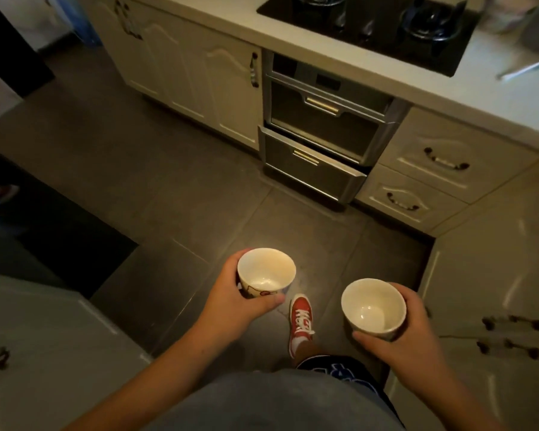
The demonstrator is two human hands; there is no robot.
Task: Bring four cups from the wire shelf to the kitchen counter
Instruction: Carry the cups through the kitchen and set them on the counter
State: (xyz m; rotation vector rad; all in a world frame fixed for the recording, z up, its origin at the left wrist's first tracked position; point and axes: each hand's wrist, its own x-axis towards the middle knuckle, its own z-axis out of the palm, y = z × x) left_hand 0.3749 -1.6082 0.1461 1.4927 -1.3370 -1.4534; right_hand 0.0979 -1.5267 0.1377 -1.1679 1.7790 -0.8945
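Nearest, at about 6 o'clock in the view, the left hand wrapped around a white cup with a cartoon print on its side, thumb across the near wall and fingers curled behind. At about 4 o'clock the right hand gripped a plain white cup the same way, thumb low on the near side. Both cups stood upright, mouths up and apparently empty. They were well apart from each other, probably so they would not knock together on the way. One cup per hand with a full wrap looked like a safe carrying hold for smooth, handleless china.

Between the cups, lower down, a red shoe was planted on the grey tiled floor, toe toward 12 o'clock, which suggested a step toward the units.

Farther off at 12 to 1 o'clock stood a steel oven with its lower drawer ajar. Above it, from 12 round to 2 o'clock, ran the pale kitchen counter with a black hob set into it. The bare stretch at 2 o'clock seemed the likeliest place to set the cups. The wire shelf was out of view, so I judged this to be mid-delivery of two of the four cups.
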